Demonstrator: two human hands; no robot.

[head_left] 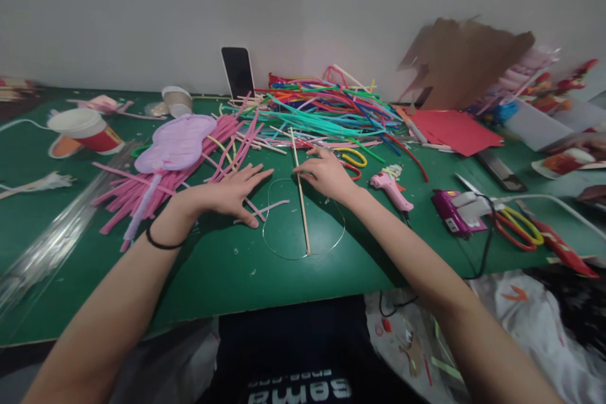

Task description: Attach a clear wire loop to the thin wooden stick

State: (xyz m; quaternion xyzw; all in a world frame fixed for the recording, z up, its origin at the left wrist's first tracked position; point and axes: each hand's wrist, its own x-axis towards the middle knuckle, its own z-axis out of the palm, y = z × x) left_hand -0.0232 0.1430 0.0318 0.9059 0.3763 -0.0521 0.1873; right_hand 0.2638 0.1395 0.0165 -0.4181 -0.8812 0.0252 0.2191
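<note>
My left hand (237, 192) is open, its fingers spread low over the green table. Just beside its thumb lie short pink pipe cleaner pieces (272, 207). With thumb and fingertips, my right hand (327, 175) holds a thin wooden stick (303, 214) near its upper part. A rounded loop of thin wire (284, 257) lies around the stick, whose near end meets the bottom of the loop. Part of the loop is hidden under my right hand. To the left, a lilac padded shape on a wrapped stem (175, 142) rests on a heap of pink pipe cleaners (125, 199).
Many coloured pipe cleaners (322, 117) are piled at the back beside a phone (238, 72). On the right are a pink glue gun (392, 190), a purple power block (457, 211), scissors (521, 227) and red sheets (454, 129). Paper cups (88, 129) stand left.
</note>
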